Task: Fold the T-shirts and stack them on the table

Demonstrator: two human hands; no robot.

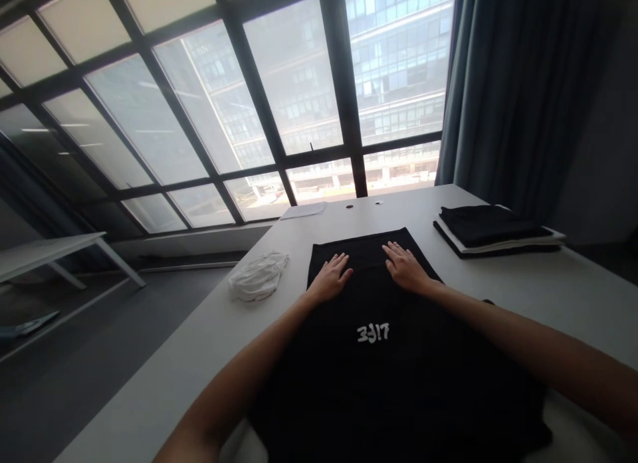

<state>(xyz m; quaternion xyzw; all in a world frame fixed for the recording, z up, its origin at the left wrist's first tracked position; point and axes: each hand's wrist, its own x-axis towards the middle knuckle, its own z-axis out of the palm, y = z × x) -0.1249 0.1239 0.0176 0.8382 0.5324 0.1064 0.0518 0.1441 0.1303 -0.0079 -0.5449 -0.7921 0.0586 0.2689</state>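
A black T-shirt (369, 370) lies spread over the white table, its far hem straight across and its near part at the table's front, by my body. White lettering on it reads "LIFE" upside down from where I look. My left hand (329, 278) rests flat near the shirt's far left edge, fingers stretched out. Flat on the far right part lies my right hand (405, 266), its fingers also extended. Neither hand grips the cloth.
On the white table (199, 357), a crumpled white cloth or bag (259, 277) sits at left. A stack of folded black and white garments (498, 230) is at right. White paper (304, 211) lies at the far edge. Behind are windows and a blue curtain (513, 91).
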